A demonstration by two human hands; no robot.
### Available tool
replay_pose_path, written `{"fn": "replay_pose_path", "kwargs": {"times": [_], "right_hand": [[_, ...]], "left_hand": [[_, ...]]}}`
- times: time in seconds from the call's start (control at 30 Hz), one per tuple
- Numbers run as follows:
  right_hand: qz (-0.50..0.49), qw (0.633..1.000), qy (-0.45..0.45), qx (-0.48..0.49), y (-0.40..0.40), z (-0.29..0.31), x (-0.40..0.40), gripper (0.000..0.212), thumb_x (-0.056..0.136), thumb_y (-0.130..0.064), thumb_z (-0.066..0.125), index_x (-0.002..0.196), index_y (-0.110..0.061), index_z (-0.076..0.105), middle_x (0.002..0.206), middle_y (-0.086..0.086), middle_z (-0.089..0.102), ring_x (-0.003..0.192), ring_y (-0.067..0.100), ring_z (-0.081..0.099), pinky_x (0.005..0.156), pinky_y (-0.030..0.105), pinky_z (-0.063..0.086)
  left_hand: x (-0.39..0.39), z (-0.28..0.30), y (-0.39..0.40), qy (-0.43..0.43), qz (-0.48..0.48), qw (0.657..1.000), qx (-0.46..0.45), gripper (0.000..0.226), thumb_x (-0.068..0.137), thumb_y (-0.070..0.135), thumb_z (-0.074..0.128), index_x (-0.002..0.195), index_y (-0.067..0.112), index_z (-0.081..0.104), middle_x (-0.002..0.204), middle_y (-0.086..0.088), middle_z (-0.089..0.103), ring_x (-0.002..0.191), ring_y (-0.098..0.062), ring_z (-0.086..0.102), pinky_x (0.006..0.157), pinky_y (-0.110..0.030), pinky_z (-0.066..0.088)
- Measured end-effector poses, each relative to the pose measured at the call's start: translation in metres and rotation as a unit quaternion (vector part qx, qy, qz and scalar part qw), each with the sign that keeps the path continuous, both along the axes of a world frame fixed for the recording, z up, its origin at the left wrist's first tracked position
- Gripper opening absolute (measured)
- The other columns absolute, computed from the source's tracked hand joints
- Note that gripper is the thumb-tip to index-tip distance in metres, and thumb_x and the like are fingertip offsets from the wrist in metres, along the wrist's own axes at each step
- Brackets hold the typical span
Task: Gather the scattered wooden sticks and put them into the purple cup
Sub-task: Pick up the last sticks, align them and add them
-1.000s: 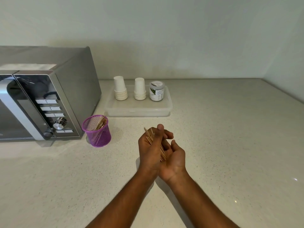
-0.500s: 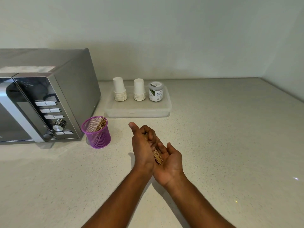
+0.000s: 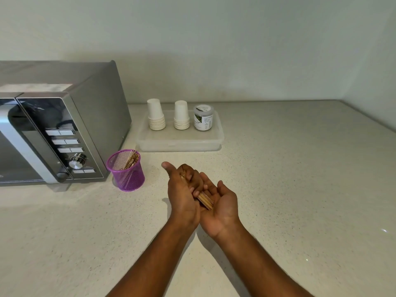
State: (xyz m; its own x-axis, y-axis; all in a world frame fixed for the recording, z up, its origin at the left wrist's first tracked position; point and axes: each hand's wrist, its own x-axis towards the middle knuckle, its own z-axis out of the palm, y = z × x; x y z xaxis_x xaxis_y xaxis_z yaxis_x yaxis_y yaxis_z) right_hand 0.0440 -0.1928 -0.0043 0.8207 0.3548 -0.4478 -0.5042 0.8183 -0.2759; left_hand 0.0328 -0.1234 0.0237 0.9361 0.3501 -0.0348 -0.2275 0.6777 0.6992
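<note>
A kitchenette or break-room counter [image 3: 278,168]: microwave [image 3: 53,133] at the left, stacked paper cups [image 3: 157,116] on a tray [image 3: 180,144] near the wall.

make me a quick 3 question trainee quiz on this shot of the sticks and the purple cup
1. True or false: the purple cup already has wooden sticks in it.
2. What stands directly left of the cup? A) microwave B) paper cup stacks C) jar
3. Fill in: the bundle of sticks lies between the left hand and the ____ hand.

Key: 1 true. 2 A; the paper cup stacks and jar sit on the clear tray behind it. 3 right.
</note>
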Motion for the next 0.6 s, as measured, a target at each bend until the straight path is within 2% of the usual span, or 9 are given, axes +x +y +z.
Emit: {"fn": "replay_pose_path", "kwargs": {"times": [0.1,0.17,0.23,0.27,0.33,0.4,0.47,0.53,0.6], "right_hand": [[0.014,0.999,-0.03,-0.006,-0.001,0.005,0.0,0.053,0.108,-0.042,0.038,0.126,0.0,0.066,0.085,0.014,0.072,0.092,0.031,0.072,0.101,0.048,0.051],[0.034,0.996,-0.064,-0.061,-0.008,0.008,0.004,0.048,0.107,-0.041,0.042,0.123,-0.003,0.066,0.093,0.016,0.075,0.097,0.031,0.071,0.101,0.049,0.051],[0.037,0.962,-0.137,-0.235,-0.022,0.007,0.013,0.03,0.104,-0.033,0.053,0.113,-0.011,0.071,0.102,0.008,0.077,0.097,0.022,0.071,0.095,0.042,0.053],[0.035,0.914,-0.193,-0.355,-0.032,0.006,0.018,0.02,0.102,-0.027,0.058,0.108,-0.016,0.074,0.102,0.001,0.078,0.091,0.015,0.072,0.086,0.031,0.055],[0.043,0.752,-0.316,-0.577,-0.051,0.002,0.027,0.013,0.099,-0.021,0.065,0.106,-0.023,0.076,0.106,-0.007,0.076,0.092,0.007,0.073,0.078,0.017,0.053],[0.109,0.556,-0.417,-0.711,-0.066,-0.01,0.035,0.018,0.096,-0.023,0.069,0.112,-0.021,0.076,0.114,-0.005,0.072,0.104,0.009,0.067,0.087,0.018,0.05],[0.188,0.408,-0.468,-0.761,-0.073,-0.021,0.036,0.028,0.094,-0.034,0.07,0.119,-0.023,0.075,0.118,-0.004,0.067,0.109,0.013,0.059,0.092,0.026,0.047],[0.198,0.345,-0.495,-0.772,-0.073,-0.03,0.031,0.033,0.09,-0.045,0.071,0.117,-0.026,0.075,0.113,-0.006,0.063,0.106,0.014,0.054,0.089,0.032,0.048],[0.158,0.35,-0.508,-0.771,-0.072,-0.033,0.024,0.026,0.089,-0.043,0.073,0.107,-0.026,0.079,0.104,-0.007,0.065,0.097,0.013,0.057,0.083,0.034,0.05]], "left_hand": [[0.0,-0.003,0.006,-0.036,-0.015,0.998,-0.057,0.068,0.086,0.078,0.041,0.065,0.013,0.042,0.048,0.003,0.025,0.042,-0.011,0.023,0.055,-0.028,0.036],[0.003,-0.003,0.021,-0.031,-0.001,0.996,-0.082,0.058,0.091,0.069,0.051,0.067,0.017,0.044,0.048,0.005,0.026,0.042,-0.01,0.023,0.053,-0.027,0.037],[0.009,-0.001,0.047,-0.004,0.02,0.991,-0.13,0.048,0.095,0.057,0.055,0.065,0.02,0.046,0.048,0.007,0.029,0.042,-0.009,0.026,0.052,-0.025,0.038],[0.011,-0.001,0.061,0.011,0.031,0.986,-0.161,0.046,0.095,0.053,0.056,0.065,0.02,0.047,0.05,0.007,0.032,0.043,-0.009,0.028,0.052,-0.023,0.038],[0.014,-0.006,0.085,0.037,0.048,0.977,-0.206,0.04,0.096,0.044,0.057,0.066,0.02,0.049,0.054,0.006,0.039,0.046,-0.009,0.035,0.053,-0.021,0.04],[0.012,-0.017,0.095,0.06,0.056,0.969,-0.232,0.033,0.098,0.033,0.056,0.07,0.018,0.05,0.059,0.004,0.045,0.048,-0.009,0.043,0.053,-0.02,0.046],[0.009,-0.03,0.097,0.096,0.06,0.964,-0.242,0.028,0.1,0.025,0.055,0.073,0.016,0.051,0.062,0.002,0.049,0.05,-0.011,0.049,0.056,-0.023,0.055],[0.005,-0.04,0.096,0.131,0.055,0.958,-0.251,0.027,0.1,0.023,0.056,0.074,0.015,0.055,0.062,0.002,0.054,0.051,-0.011,0.056,0.06,-0.028,0.06],[0.002,-0.048,0.094,0.155,0.052,0.951,-0.263,0.028,0.099,0.024,0.059,0.074,0.014,0.06,0.061,0.001,0.058,0.051,-0.011,0.061,0.058,-0.031,0.061]]}}
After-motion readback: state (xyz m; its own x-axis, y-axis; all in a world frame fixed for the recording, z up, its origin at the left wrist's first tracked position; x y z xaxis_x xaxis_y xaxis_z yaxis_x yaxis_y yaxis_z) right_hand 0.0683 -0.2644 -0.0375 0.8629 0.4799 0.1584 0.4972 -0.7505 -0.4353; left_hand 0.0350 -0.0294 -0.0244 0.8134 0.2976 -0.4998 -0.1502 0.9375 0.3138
